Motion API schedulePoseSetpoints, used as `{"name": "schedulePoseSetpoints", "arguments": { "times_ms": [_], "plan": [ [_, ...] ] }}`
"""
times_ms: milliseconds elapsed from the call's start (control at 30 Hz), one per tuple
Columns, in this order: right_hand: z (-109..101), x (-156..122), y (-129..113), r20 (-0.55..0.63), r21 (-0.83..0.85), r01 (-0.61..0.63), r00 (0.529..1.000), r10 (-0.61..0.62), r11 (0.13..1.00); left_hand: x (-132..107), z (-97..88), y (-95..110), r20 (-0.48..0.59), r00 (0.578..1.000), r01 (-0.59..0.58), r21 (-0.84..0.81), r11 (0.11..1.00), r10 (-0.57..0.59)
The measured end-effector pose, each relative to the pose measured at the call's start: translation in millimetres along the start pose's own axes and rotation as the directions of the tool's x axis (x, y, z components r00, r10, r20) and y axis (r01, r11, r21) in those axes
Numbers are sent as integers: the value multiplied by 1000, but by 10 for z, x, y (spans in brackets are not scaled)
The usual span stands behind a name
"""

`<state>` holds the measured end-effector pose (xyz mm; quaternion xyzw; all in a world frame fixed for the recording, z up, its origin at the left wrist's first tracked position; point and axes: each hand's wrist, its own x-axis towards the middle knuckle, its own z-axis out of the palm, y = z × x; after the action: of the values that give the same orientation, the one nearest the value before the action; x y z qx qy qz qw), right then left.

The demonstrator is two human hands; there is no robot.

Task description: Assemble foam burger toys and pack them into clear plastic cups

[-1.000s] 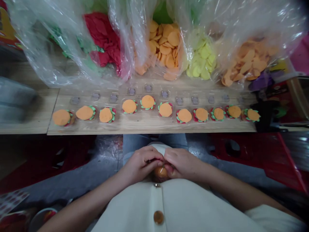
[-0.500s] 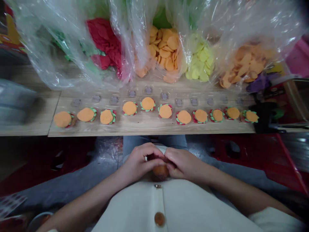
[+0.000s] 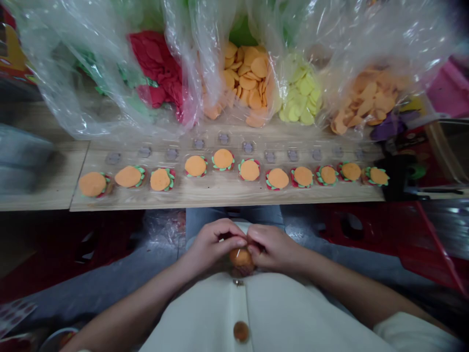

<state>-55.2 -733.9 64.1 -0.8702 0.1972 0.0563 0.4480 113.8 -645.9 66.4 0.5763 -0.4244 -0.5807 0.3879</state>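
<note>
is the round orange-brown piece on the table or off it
Off: the left hand and right hand hold the orange-brown piece near the shirt, short of the table.

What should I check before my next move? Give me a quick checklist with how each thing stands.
1. Bare left hand at the glossy round orange item: ok.
2. Bare right hand at the same item: ok.
3. Item fully closed: cannot tell, fingers cover part.
4. Eleven orange-topped, green-and-red-edged burger-shaped pieces on the light wood-grain table: ok.
5. Those pieces in a straight line: not ok, the middle ones sit farther back.
</note>
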Motion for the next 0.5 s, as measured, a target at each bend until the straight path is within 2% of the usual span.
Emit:
{"name": "schedulePoseSetpoints", "arguments": {
  "times_ms": [67,133,200,267,367,433,500],
  "plan": [
    [-99,-13,10,13,78,-9,1000,8,997,25,-52,-23,33,994,106,-167,980,-102],
    [-193,-43,34,76,144,-7,997,-4,990,33,-97,-50,78,980,198,-276,940,-183],
    [-241,-77,65,106,188,2,994,-22,982,32,-110,-76,25,968,241,-356,903,-248],
    [-225,-88,90,48,229,-10,999,-1,973,36,-82,-97,-92,942,243,-471,848,-322],
    [-119,-43,113,-115,327,-88,985,132,941,60,-14,-116,-214,893,187,-625,758,-396],
    [-42,-3,125,-184,380,-106,965,187,919,80,6,-128,-261,881,145,-644,751,-393],
    [8,16,136,-217,377,-82,960,174,923,92,-5,-145,-259,892,147,-607,781,-370]
  ]
}}
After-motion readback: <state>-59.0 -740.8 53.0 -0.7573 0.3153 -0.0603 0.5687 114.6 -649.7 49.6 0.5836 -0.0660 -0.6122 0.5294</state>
